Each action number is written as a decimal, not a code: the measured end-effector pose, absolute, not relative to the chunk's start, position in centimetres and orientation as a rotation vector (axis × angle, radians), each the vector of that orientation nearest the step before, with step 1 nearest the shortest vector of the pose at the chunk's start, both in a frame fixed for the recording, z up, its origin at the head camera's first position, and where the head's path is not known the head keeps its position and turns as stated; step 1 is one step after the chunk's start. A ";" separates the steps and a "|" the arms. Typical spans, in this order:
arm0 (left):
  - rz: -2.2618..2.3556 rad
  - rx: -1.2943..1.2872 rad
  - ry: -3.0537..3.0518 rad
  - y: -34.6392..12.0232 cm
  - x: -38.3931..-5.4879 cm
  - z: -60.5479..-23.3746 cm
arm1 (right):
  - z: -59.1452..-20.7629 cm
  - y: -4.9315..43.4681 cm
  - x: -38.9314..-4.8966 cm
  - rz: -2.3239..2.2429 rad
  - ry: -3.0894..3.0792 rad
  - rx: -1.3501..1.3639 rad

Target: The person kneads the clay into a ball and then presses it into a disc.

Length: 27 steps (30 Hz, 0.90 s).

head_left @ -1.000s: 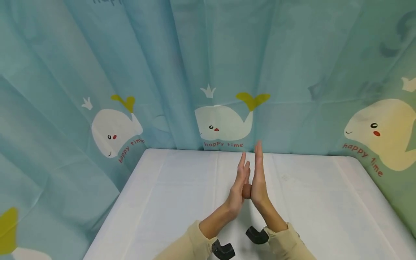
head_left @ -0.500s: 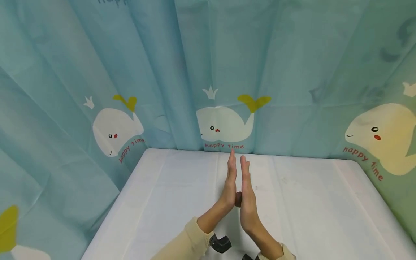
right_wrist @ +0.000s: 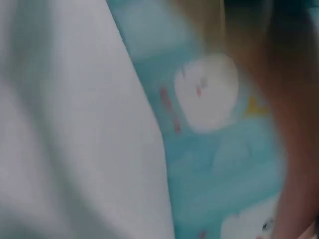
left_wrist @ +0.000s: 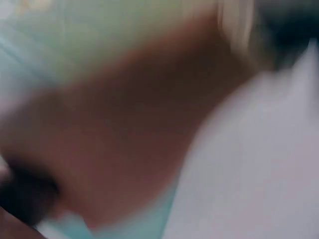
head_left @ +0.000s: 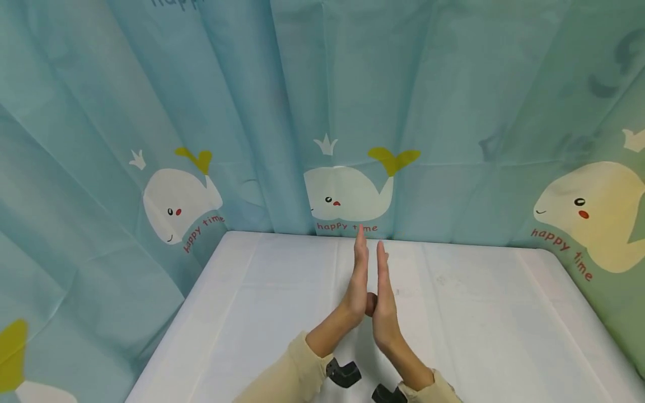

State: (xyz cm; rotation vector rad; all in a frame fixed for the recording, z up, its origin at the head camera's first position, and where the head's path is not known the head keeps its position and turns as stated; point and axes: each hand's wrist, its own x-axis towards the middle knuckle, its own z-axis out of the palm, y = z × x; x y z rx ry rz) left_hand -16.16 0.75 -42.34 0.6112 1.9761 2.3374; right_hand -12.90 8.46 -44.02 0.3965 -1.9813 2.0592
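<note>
In the head view, a small brown rounded lump (head_left: 371,304), perhaps modelling clay, sits between two upright palms. The left hand (head_left: 355,294) presses on its left side with fingers straight and pointing away over the table. Against its right side lies the palm of the right hand (head_left: 385,316), fingers also straight, its fingertips slightly nearer the person than the left ones. A narrow gap separates the fingers of the two hands. The left wrist view is blurred, with the lump (left_wrist: 30,194) dark at lower left. In the right wrist view the lump cannot be made out.
A white-covered table (head_left: 484,319) lies under both hands. Behind and beside it hangs a blue-green curtain (head_left: 453,112) printed with whales. Black wrist mounts (head_left: 344,374) stick out from the beige sleeves (head_left: 294,364).
Both hands have shifted left with the lump between them. The right hand has drawn back toward the person while the left straightened up. Over the last half second they moved only slightly.
</note>
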 end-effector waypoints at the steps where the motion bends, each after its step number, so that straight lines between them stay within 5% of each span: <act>1: 2.330 0.600 2.015 0.7 -16.6 -42.7 | -43.8 8.1 -12.4 2.061 -1.986 0.415; 12: 2.295 0.564 1.787 1.4 -14.6 -42.6 | -43.2 10.5 -15.9 1.852 -1.992 0.365; 22: 2.338 0.543 2.028 0.8 -17.3 -43.3 | -43.2 8.3 -12.9 1.941 -2.000 0.497; 27: 2.245 0.563 1.992 1.4 -16.1 -44.2 | -42.4 9.6 -15.1 1.945 -1.959 0.442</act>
